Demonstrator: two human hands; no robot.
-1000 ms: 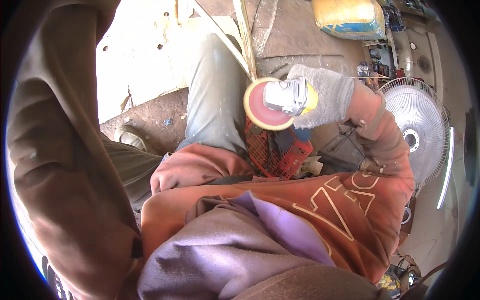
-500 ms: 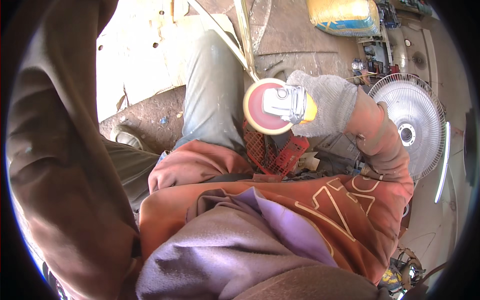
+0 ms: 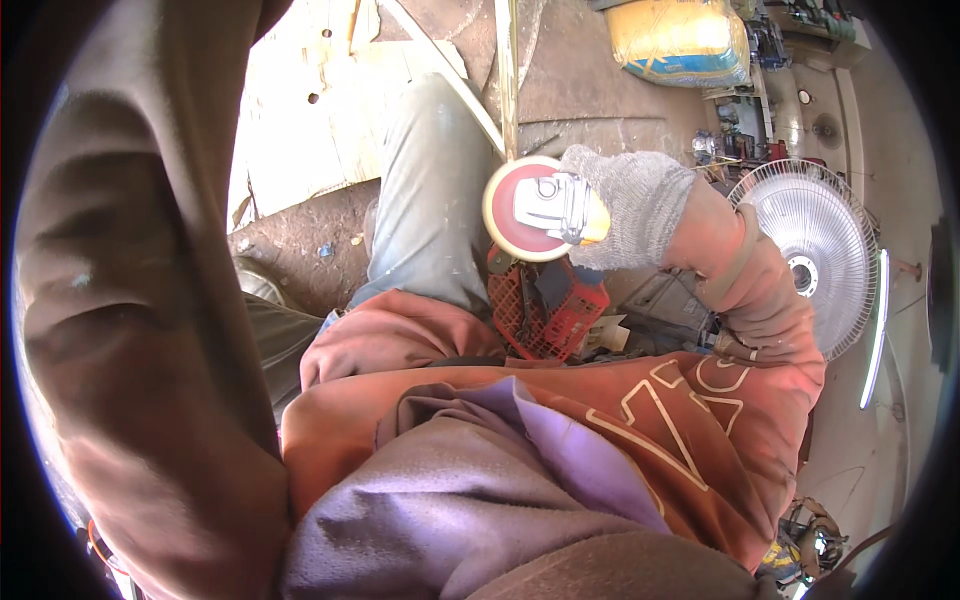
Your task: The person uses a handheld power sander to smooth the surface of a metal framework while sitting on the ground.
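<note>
My right hand [image 3: 640, 205], in a grey knitted glove, is closed around the body of an angle grinder [image 3: 552, 203]. Its round disc, reddish with a pale rim [image 3: 497, 222], faces up toward me. A shiny, gold-toned metal bar [image 3: 507, 80] comes down from the top of the picture and ends at the disc's upper edge; whether the two touch I cannot tell. A second slanting bar [image 3: 445, 75] meets it near the disc. On the left, my left arm [image 3: 130, 300] in a dark sleeve reaches up and out of the picture, so that hand is hidden.
Below the grinder sits a red plastic basket [image 3: 575, 315] holding dark items. A large fan [image 3: 830, 250] stands at the right. A wrapped yellow and blue bundle [image 3: 680, 45] lies at the far right, tools beside it. Pale board [image 3: 310, 130] covers the floor at far left.
The long metal bar has swung from slanted to nearly upright. My right hand and the grinder have shifted slightly left and up, and my left sleeve has moved right at its upper part.
</note>
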